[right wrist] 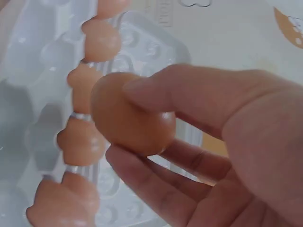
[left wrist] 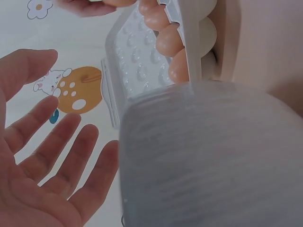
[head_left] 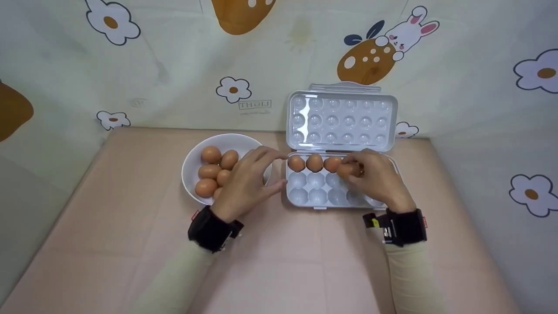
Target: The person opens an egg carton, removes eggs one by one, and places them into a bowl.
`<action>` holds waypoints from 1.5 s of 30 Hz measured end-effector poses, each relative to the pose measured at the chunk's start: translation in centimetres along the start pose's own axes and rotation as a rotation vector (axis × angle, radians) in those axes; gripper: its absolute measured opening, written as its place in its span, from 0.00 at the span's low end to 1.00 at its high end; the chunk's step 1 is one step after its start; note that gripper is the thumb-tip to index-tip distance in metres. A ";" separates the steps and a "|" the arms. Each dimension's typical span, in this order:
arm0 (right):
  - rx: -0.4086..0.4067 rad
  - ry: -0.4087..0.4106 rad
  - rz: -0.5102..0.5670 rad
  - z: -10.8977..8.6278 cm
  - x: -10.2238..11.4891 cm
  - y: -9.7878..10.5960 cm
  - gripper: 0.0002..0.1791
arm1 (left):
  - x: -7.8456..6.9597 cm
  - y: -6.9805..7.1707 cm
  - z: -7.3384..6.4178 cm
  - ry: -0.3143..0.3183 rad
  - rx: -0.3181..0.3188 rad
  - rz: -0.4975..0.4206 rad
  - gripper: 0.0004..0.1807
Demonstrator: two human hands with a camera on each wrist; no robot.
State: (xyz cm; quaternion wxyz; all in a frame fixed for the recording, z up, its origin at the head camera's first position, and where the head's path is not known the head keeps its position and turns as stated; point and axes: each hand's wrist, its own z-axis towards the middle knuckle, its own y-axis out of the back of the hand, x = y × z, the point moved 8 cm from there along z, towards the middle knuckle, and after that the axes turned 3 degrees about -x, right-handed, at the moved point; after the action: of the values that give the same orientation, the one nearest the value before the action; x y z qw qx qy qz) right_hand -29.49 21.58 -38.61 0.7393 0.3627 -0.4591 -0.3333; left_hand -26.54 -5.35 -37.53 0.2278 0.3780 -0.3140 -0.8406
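My right hand (head_left: 380,179) pinches a brown egg (right wrist: 128,113) between thumb and fingers, over the back row of a clear plastic egg carton (head_left: 318,196). The carton stands with its lid (head_left: 348,131) raised. Brown eggs (head_left: 314,162) sit along that back row; the hand and the held egg cover its right part in the head view. My left hand (head_left: 244,187) hovers over the right side of a white bowl (head_left: 188,187), thumb and fingers spread and holding nothing. Several brown eggs (head_left: 209,171) lie in the bowl, partly hidden by this hand.
Bowl and carton stand side by side on a table with a pale pink cover (head_left: 130,218). A patterned cloth (head_left: 174,65) hangs right behind the table. The raised lid leans back near it.
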 end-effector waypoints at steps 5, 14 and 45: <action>-0.005 0.000 0.135 -0.2 1.7 0.3 0.18 | -0.5 -0.1 0.2 -0.035 -0.028 -0.010 0.31; 0.082 0.012 0.528 -0.2 4.5 -1.0 0.21 | -1.5 -0.7 0.6 -0.098 -0.043 -0.211 0.39; 0.201 0.023 0.798 -0.2 7.5 -3.1 0.21 | -3.0 -1.7 0.9 -0.152 -0.064 -0.294 0.23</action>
State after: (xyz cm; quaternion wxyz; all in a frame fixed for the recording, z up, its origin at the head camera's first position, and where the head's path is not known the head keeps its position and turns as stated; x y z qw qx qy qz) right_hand -27.10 13.91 -38.00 0.7765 0.2305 -0.5857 0.0305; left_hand -25.71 -1.95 -36.81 0.0897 0.3480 -0.2446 -0.9006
